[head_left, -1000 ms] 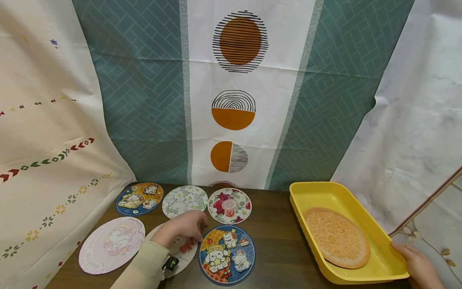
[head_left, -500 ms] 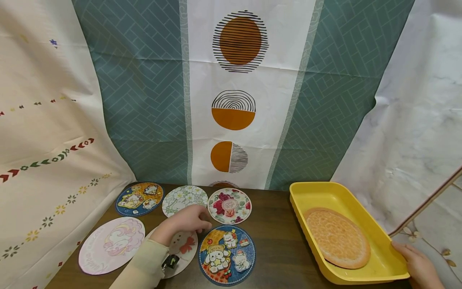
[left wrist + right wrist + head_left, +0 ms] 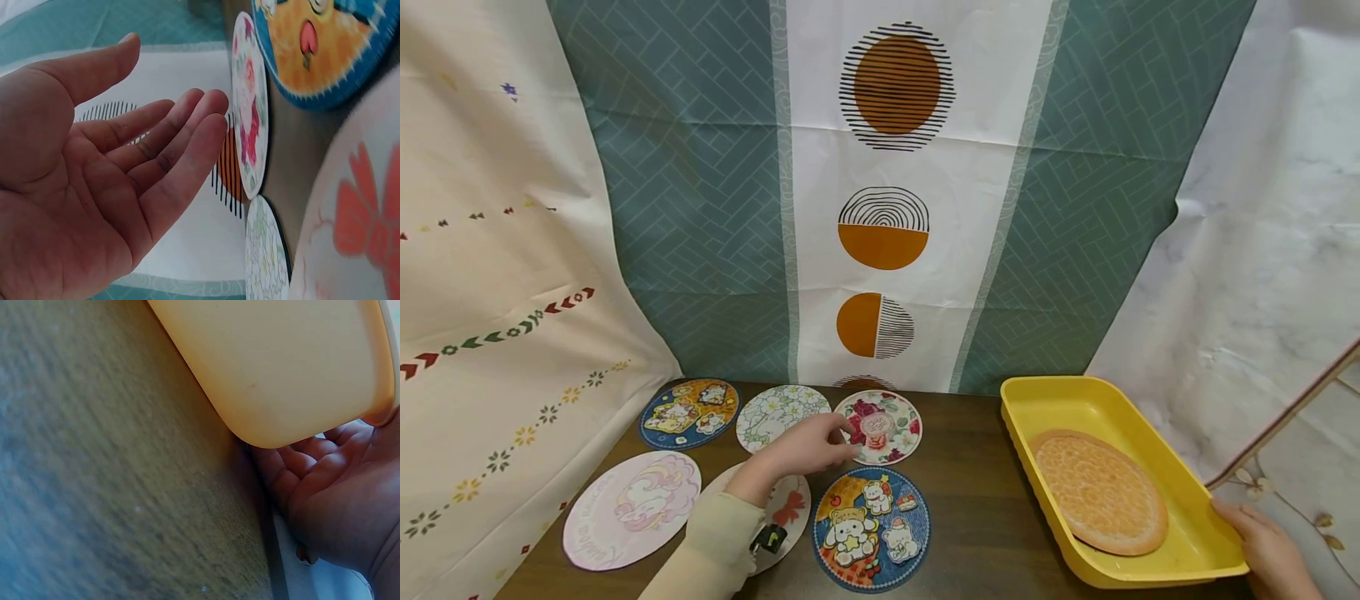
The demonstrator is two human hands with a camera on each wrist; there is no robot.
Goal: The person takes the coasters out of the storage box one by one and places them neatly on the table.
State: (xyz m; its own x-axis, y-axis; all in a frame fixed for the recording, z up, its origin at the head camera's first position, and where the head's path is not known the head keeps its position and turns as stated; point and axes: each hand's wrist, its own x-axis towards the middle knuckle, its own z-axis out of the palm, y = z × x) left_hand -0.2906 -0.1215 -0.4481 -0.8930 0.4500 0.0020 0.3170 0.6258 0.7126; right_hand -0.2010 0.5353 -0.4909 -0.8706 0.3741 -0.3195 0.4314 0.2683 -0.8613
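Observation:
My left hand (image 3: 811, 446) hovers over the table with relaxed fingers and nothing in them. Its fingertips are at the near left edge of a round mat with red roses (image 3: 891, 408); whether they touch it I cannot tell. In the left wrist view the palm and fingers (image 3: 178, 172) show apart from the mats. Partly under the forearm lies a pale round mat with a red bow (image 3: 792, 508). My right hand (image 3: 1270, 546) grips the right side of a yellow tray (image 3: 1090, 400), whose corner hides some fingers in the right wrist view. A biscuit-patterned round mat (image 3: 1101, 492) lies inside the tray.
A blue puppy-and-bear mat (image 3: 850, 542) lies in front of the rose mat. Further left are a white-flower mat (image 3: 778, 408), a blue-and-orange cartoon mat (image 3: 688, 414) and a pink unicorn mat (image 3: 632, 508). Hanging cloths (image 3: 700, 208) border the dark wooden table (image 3: 973, 475).
My left hand has moved forward and right, from the bow mat's edge towards the rose mat, with nothing in it. The right hand and tray have stayed nearly in place.

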